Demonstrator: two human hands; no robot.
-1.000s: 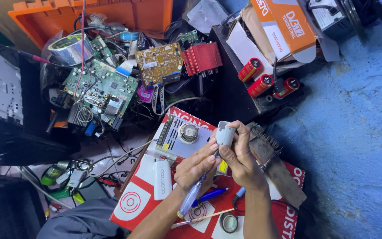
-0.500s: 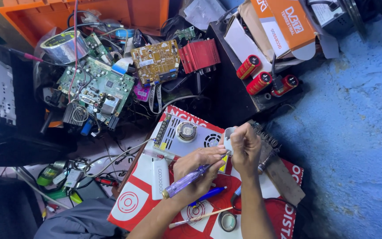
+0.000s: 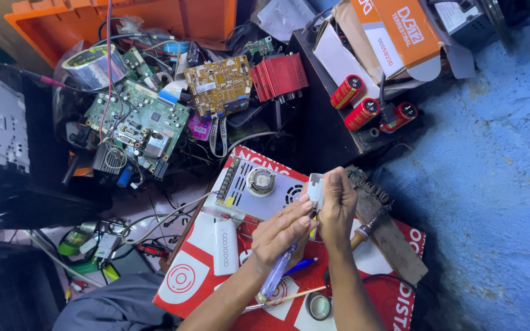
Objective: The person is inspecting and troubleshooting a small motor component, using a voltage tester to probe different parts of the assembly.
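Two hands meet over the red-and-white box (image 3: 185,279): right hand (image 3: 337,205) pinches a small white casing (image 3: 314,189); left hand (image 3: 283,230) grips a clear-handled screwdriver (image 3: 275,276) against it. A slipping tip would probably jab the pinching fingers.

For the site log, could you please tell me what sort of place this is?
Probably an informal electronics repair bench: loose circuit boards, red capacitors and a metal power supply unit surround hands working on a small white part.
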